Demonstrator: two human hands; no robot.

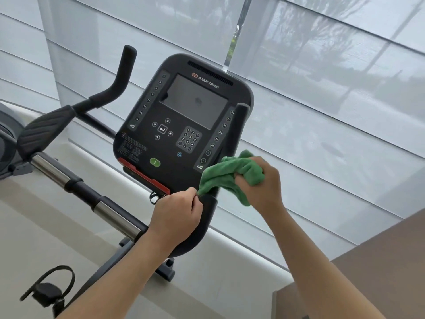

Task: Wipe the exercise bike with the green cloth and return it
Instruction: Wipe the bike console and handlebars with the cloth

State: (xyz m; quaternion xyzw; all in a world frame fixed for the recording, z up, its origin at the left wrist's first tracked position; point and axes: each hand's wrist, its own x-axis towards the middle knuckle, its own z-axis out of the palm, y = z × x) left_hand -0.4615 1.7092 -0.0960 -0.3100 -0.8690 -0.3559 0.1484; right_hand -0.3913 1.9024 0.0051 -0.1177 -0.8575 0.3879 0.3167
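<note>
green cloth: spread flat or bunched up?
Bunched. The green cloth is crumpled in the right hand, while the left hand pinches one corner, near the console's lower edge.

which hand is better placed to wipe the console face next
Right, probably. The right hand already grips the bunched green cloth beside the console's lower right corner. The left hand only pinches one corner of the cloth, lower down by the handlebar.

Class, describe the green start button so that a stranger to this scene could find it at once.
Find the black console at the bike's front, with its dark screen on top. Go down past the number keypad to the lower edge, just above the red strip. The start button is the only green oval among grey keys.
</note>
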